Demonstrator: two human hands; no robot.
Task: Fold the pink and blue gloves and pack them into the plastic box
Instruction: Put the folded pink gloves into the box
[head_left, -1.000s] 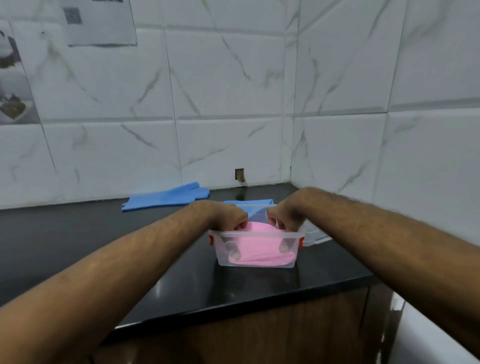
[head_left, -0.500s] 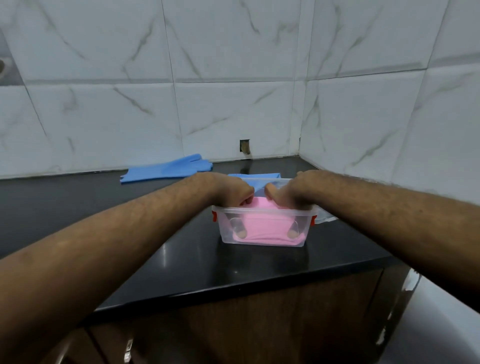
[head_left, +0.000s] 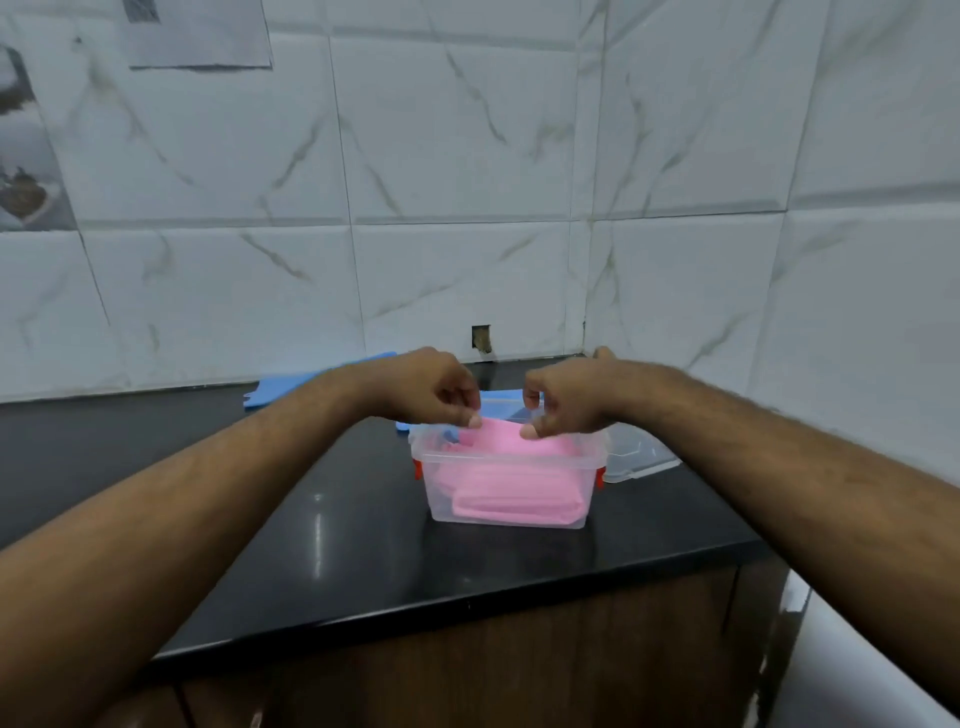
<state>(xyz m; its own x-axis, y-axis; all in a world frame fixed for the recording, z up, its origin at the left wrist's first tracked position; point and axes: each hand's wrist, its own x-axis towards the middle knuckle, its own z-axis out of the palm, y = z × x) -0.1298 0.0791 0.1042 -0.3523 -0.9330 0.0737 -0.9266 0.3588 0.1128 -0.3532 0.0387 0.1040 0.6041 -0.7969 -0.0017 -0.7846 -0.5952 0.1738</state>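
A clear plastic box (head_left: 506, 459) with red clips stands on the black counter (head_left: 311, 530) and holds the folded pink gloves (head_left: 514, 493). My left hand (head_left: 431, 389) and my right hand (head_left: 569, 400) hover over the box's far rim. Their curled fingertips pinch the raised top edge of the pink glove. One blue glove (head_left: 291, 387) lies flat at the back left, partly hidden by my left forearm. A second blue glove (head_left: 501, 402) lies just behind the box, mostly hidden by my hands.
The box's clear lid (head_left: 641, 457) lies on the counter to the right of the box. Marble-tiled walls meet in a corner behind, with a small hole (head_left: 480, 338) in the back wall. The counter's front edge (head_left: 467, 605) runs above wooden cabinet fronts.
Both hands have come up out of the box, where they were pressing the pink gloves down. Their fingertips now sit at the pink glove's top edge. The camera has tilted up.
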